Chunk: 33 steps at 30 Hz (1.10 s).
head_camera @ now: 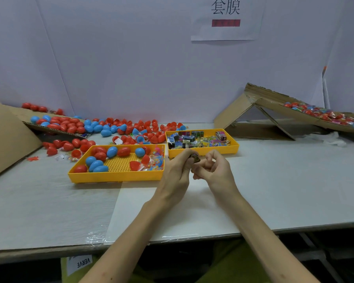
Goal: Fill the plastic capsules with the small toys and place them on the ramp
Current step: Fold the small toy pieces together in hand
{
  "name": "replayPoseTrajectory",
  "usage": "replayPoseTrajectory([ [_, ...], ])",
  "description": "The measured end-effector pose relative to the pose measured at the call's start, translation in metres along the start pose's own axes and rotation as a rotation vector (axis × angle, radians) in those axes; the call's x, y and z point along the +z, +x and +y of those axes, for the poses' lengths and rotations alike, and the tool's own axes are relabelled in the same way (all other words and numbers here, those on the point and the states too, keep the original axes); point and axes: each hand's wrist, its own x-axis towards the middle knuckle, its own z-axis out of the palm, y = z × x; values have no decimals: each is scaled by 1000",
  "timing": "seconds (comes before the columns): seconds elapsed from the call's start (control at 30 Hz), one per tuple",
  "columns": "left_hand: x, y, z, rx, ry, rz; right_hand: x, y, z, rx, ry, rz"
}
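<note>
Sign: white paper sheet (226,33) on back wall, upper right, printed "套膜" in large black characters. Red bar (225,23) under them, text unreadable. White label (80,263) below the tabletop's near edge, left: "VERVE", upside down.

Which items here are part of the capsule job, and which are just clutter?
Job: left hand, right hand, both pinching a small dark item; capsule tray; toy tray; cardboard ramp; loose capsules.
Lying about: wall sign; VERVE label; crumpled white film.
</note>
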Motion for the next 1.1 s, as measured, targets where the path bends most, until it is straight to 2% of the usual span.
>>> replayPoseTrajectory([
  [0.17, 0, -1, 4, -56, -54, -59, -2, -2, -1, 8, -24, 24],
  [0.4, -1, 0, 3, -164, -186, -78, 1, -5, -2, -71, -182, 68],
  [0.53, 2, 1, -1, -159, -114, -60, -3, -2, 0, 31, -78, 33],
  [0.6, 4, 2, -2, -164, -117, -44, -4, -1, 1, 72, -61, 70],
  [0.73, 6, 2, -3, -154, -170, -28, -6, 1, 0, -15, -45, 189],
  [0.8, 6, 2, -5, -150, -175, -45, -7, 0, -3, -69, 2, 144],
  [0.9, 6, 1, -8, -138, -170, -73, -3, -3, -4, -146, -108, 45],
  [1.1, 6, 2, -10, -121, -154, -98, -5, -4, -4, -152, -129, 59],
])
